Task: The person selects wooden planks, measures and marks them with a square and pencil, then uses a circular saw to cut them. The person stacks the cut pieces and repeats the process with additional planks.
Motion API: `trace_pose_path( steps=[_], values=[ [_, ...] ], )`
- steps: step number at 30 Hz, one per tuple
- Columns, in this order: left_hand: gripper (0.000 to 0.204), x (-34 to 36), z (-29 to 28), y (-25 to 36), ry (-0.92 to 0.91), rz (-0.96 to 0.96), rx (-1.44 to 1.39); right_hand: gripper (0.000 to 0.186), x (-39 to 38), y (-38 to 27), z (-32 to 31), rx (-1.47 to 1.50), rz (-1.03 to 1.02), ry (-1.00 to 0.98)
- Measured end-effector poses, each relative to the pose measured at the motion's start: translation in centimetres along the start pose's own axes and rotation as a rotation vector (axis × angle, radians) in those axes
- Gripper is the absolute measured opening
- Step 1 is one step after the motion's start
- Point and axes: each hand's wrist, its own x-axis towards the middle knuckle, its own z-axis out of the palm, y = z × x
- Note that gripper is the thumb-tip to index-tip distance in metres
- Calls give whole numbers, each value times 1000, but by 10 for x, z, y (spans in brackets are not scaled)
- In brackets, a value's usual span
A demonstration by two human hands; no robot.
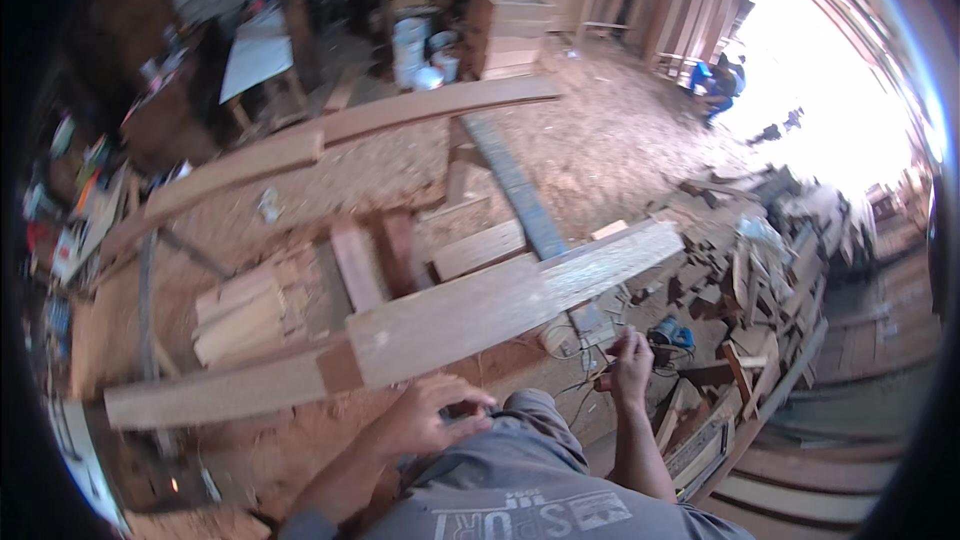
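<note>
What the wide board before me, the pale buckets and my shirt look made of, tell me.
Wide board: wood, apparently unpainted, by its dull tan, streaked face.
Buckets: probably plastic, by their pale, rounded sides; painted metal remains possible.
Shirt: matte grey cloth with a pale print, by its soft drape; fibre unclear.

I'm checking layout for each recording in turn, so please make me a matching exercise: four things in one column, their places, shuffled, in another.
Things
1. blue tool
2. pale-topped table
3. left hand
4. heap of scrap wood

Places
A. in front of the grey shirt
B. below the bright opening, toward the picture's right
C. just right of the right hand
D. upper left, beside a dark post

Right pairs: 1-C, 2-D, 3-A, 4-B
</note>
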Motion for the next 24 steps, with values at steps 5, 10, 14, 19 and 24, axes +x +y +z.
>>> trace_pose_path(
  steps=[5, 10, 14, 19, 24],
  values=[
    [24, 5, 0, 31, 105, 296, -143, 50, 23, -9, 0, 150, -107, 63],
    [19, 3, -6, 112, 256, 589, -311, 48, 50, -42, 21, 329, -106, 39],
    [8, 28, 35, 152, 433, 978, -647, 42, 42, -60, 38, 388, -150, -19],
    [8, 29, 58, 178, 524, 1153, -945, 36, 21, -51, 46, 418, -133, -47],
    [10, -22, 45, 189, 558, 674, -1322, 39, -8, -80, 79, 433, -107, -11]
  ],
)
